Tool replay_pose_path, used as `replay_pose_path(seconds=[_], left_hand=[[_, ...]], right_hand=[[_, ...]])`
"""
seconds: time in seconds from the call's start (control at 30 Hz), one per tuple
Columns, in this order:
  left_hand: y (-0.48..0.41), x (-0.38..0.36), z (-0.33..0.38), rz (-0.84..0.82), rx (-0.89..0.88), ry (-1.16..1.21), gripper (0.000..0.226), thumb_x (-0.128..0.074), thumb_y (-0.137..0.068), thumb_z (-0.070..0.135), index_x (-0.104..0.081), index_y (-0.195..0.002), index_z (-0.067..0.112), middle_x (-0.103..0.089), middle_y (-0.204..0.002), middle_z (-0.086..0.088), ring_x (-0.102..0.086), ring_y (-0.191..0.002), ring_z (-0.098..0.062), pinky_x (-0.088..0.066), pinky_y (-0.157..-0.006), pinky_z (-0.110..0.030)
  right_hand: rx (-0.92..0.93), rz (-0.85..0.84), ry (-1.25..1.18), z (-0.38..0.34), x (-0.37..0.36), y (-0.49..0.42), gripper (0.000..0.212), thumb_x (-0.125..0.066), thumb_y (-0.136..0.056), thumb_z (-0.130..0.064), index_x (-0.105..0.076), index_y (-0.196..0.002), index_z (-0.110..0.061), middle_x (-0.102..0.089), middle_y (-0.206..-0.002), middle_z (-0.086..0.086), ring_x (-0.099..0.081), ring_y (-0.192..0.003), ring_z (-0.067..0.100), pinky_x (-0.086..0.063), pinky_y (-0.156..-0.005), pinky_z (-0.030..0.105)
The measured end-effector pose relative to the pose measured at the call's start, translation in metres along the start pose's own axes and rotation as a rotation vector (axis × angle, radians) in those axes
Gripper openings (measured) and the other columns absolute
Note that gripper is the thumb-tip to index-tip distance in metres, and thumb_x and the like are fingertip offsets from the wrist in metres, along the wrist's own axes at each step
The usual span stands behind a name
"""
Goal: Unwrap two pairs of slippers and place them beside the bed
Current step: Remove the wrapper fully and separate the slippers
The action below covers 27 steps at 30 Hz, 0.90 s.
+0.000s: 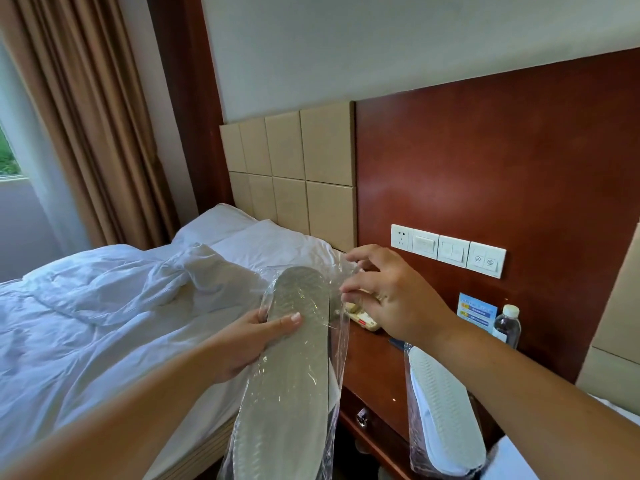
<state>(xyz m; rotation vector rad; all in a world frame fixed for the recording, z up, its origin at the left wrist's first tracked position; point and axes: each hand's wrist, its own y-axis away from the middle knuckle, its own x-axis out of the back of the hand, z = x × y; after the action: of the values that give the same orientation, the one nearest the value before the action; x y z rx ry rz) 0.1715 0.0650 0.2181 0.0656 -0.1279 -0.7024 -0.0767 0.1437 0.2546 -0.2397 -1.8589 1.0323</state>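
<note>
A pair of grey-soled slippers in a clear plastic wrapper [294, 375] is held sole-up over the edge of the bed [104, 323]. My left hand [249, 344] grips it at mid-length, thumb on the sole. My right hand [388, 296] pinches the wrapper's open top edge near the toe end. A second wrapped pair [446, 410] with a white textured sole lies on the nightstand [374, 372], partly under my right forearm.
A beige telephone [363, 318], a water bottle [507, 325] and a blue card [476, 311] stand on the nightstand. Wall switches [448, 250] sit on the red wooden panel. White pillows and a rumpled duvet cover the bed; curtains hang at left.
</note>
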Motion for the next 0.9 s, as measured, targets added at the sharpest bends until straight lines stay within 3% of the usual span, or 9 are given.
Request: replay_pose_path(seconds=[0.1, 0.17, 0.27, 0.43, 0.53, 0.6, 0.67, 0.77, 0.9], left_hand=[[0.001, -0.002, -0.001, 0.013, 0.0, -0.209, 0.024, -0.075, -0.084, 0.042, -0.077, -0.098, 0.024, -0.077, -0.101, -0.007, -0.073, -0.095, -0.021, -0.059, -0.079, -0.032], [0.002, -0.003, -0.003, 0.013, 0.012, -0.401, 0.027, -0.077, -0.081, 0.047, -0.073, -0.101, 0.029, -0.077, -0.098, 0.003, -0.074, -0.091, -0.014, -0.059, -0.077, -0.027], [0.003, -0.003, -0.004, -0.013, 0.008, -0.421, 0.034, -0.078, -0.081, 0.046, -0.068, -0.106, 0.026, -0.077, -0.097, 0.006, -0.073, -0.091, -0.01, -0.057, -0.075, -0.021], [0.003, 0.002, -0.001, 0.008, 0.005, -0.475, 0.04, -0.078, -0.077, 0.053, -0.069, -0.108, 0.029, -0.077, -0.099, 0.006, -0.073, -0.094, -0.011, -0.057, -0.085, -0.029], [0.003, 0.005, -0.002, 0.02, 0.004, -0.603, 0.041, -0.076, -0.074, 0.062, -0.069, -0.104, 0.036, -0.076, -0.097, 0.013, -0.071, -0.091, -0.005, -0.056, -0.087, -0.028], [0.003, 0.005, -0.002, 0.013, -0.001, -0.627, 0.039, -0.076, -0.073, 0.062, -0.069, -0.103, 0.037, -0.076, -0.096, 0.014, -0.071, -0.09, -0.003, -0.056, -0.085, -0.027], [0.002, 0.005, -0.001, -0.008, -0.026, -0.675, 0.034, -0.076, -0.075, 0.06, -0.069, -0.101, 0.039, -0.075, -0.093, 0.016, -0.07, -0.087, -0.001, -0.054, -0.08, -0.023], [0.004, 0.003, 0.0, -0.052, -0.057, -0.717, 0.026, -0.079, -0.074, 0.057, -0.069, -0.092, 0.042, -0.074, -0.087, 0.019, -0.07, -0.081, 0.001, -0.049, -0.068, -0.014], [0.006, 0.004, 0.0, -0.047, -0.063, -0.806, 0.036, -0.08, -0.064, 0.067, -0.066, -0.09, 0.047, -0.073, -0.087, 0.022, -0.068, -0.079, 0.004, -0.049, -0.069, -0.013]], right_hand=[[-0.15, 0.015, -0.13, -0.005, 0.0, -0.001, 0.007, -0.074, -0.085, -0.023, -0.076, -0.091, -0.02, -0.063, -0.116, -0.008, -0.057, -0.107, 0.006, -0.044, -0.089, 0.014], [-0.316, 0.022, -0.301, -0.007, 0.0, -0.002, 0.003, -0.072, -0.087, -0.024, -0.074, -0.089, -0.024, -0.071, -0.094, -0.012, -0.064, -0.087, 0.001, -0.047, -0.075, 0.009], [-0.609, 0.17, -0.511, -0.005, -0.004, -0.004, 0.008, -0.068, -0.092, -0.02, -0.071, -0.085, -0.024, -0.074, -0.075, -0.003, -0.068, -0.063, 0.011, -0.048, -0.054, 0.014], [-1.027, 0.337, -0.814, -0.002, -0.009, -0.003, 0.012, -0.056, -0.098, -0.027, -0.067, -0.095, -0.022, -0.075, -0.087, 0.004, -0.068, -0.069, 0.015, -0.049, -0.053, 0.022], [-0.826, 0.294, -0.602, -0.009, -0.012, 0.0, 0.017, -0.061, -0.089, -0.049, -0.066, -0.098, -0.035, -0.07, -0.096, -0.008, -0.066, -0.089, 0.005, -0.047, -0.062, 0.014], [-0.582, 0.132, -0.382, -0.017, -0.008, 0.001, 0.044, -0.067, -0.077, -0.063, -0.061, -0.115, -0.04, -0.061, -0.11, -0.018, -0.056, -0.102, -0.005, -0.046, -0.076, 0.01], [-0.407, -0.05, -0.193, -0.022, -0.009, 0.001, 0.065, -0.069, -0.071, -0.066, -0.054, -0.129, -0.04, -0.055, -0.122, -0.019, -0.05, -0.115, -0.001, -0.042, -0.096, 0.024], [-0.308, -0.062, -0.078, -0.024, -0.01, -0.005, 0.041, -0.075, -0.079, -0.045, -0.068, -0.118, -0.034, -0.067, -0.105, -0.016, -0.06, -0.099, 0.006, -0.046, -0.095, 0.042], [-0.543, 0.051, -0.4, -0.015, -0.011, -0.012, 0.004, -0.078, -0.082, -0.026, -0.077, -0.085, -0.028, -0.075, -0.076, -0.007, -0.069, -0.069, 0.013, -0.058, -0.07, 0.034]])
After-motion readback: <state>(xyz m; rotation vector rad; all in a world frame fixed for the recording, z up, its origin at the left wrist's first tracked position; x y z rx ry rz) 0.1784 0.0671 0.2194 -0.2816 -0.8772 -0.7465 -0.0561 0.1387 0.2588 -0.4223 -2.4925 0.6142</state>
